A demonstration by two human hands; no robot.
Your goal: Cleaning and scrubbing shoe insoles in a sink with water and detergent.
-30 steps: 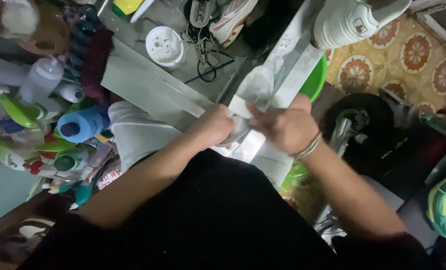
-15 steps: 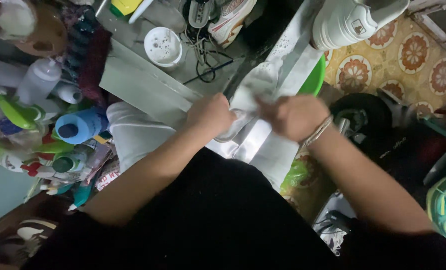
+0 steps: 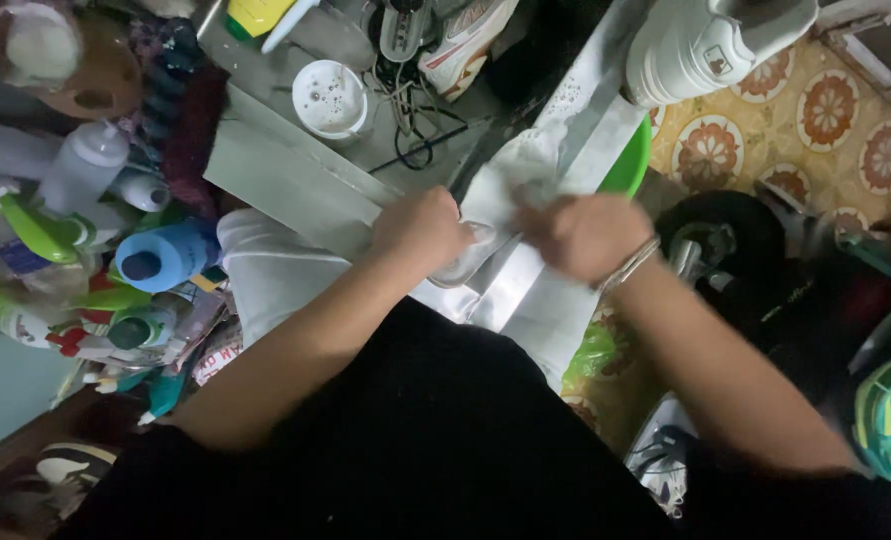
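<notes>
White cloth (image 3: 510, 185) blurred | left hand (image 3: 420, 230), right hand (image 3: 585, 235) both clenched on it

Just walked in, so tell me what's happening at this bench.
A person in black leans over a cluttered metal bench, both hands closed on a pale cloth that seems wrapped around a light-coloured shoe. The left hand grips the near end and the right hand, with a bracelet at the wrist, bunches the cloth beside it. Bottles crowd the left; a white sneaker sits beyond.
</notes>
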